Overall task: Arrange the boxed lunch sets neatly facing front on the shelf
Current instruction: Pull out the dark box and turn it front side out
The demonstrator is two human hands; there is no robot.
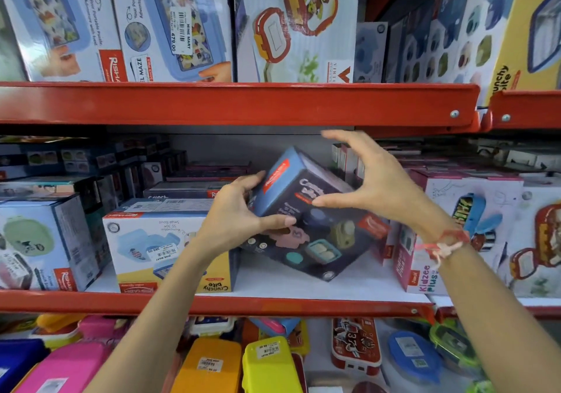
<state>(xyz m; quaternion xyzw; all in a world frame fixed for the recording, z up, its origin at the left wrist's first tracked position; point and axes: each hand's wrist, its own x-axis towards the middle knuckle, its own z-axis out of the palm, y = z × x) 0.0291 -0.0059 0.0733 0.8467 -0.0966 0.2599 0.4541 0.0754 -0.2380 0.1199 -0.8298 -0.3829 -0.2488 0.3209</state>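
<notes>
A dark navy boxed lunch set (pixel 315 232) is tilted over the middle shelf (pixel 303 280), its blue end turned up and left. My left hand (pixel 243 213) grips that blue end, thumb below and fingers on top. At the box's upper right my right hand (pixel 367 180) has its fingers spread wide; the thumb touches the box's face and the fingers arch above it. A white and yellow boxed lunch set (pixel 158 250) stands upside down just left of the tilted box. A pink and white boxed lunch set (pixel 419 271) stands to its right.
Red shelf rails (pixel 236 104) run above and below the middle shelf. Several boxed sets fill the top shelf (pixel 170 22) and the back of the middle shelf. Loose coloured plastic lunch boxes (pixel 267 362) crowd the shelf below. A light blue box (pixel 42 241) stands at the far left.
</notes>
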